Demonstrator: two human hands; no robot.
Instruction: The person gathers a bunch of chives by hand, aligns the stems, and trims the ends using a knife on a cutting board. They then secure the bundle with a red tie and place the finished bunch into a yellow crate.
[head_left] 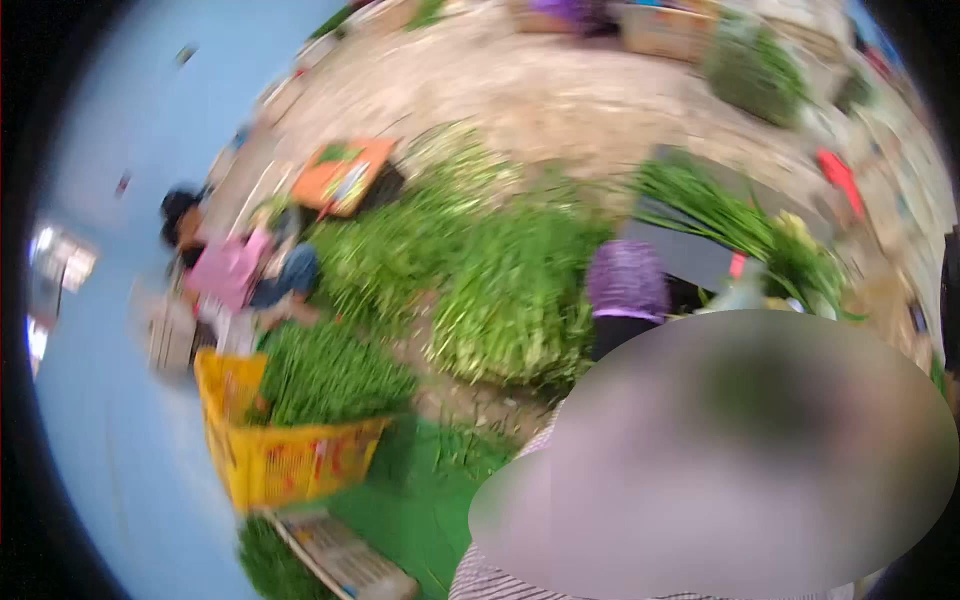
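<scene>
Leafy greens (520,290) lay heaped on floor (440,85), beyond and right of yellow crate (290,470). Green mat (430,510) spread just right of yellow crate. Yellow crate held green bunch (330,375). Person (230,270) in pink sat behind yellow crate. Long-stalked bundle (700,205) lay well right of yellow crate. Orange-topped box (345,178) stood farther behind it. Red writing (320,462) on yellow crate too blurred to read. State of left hand and right hand could not be told.

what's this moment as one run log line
hands: not visible | leafy greens: heaped on floor | yellow crate: holds green stalks | person in pink: left of heap | image: blurred
</scene>
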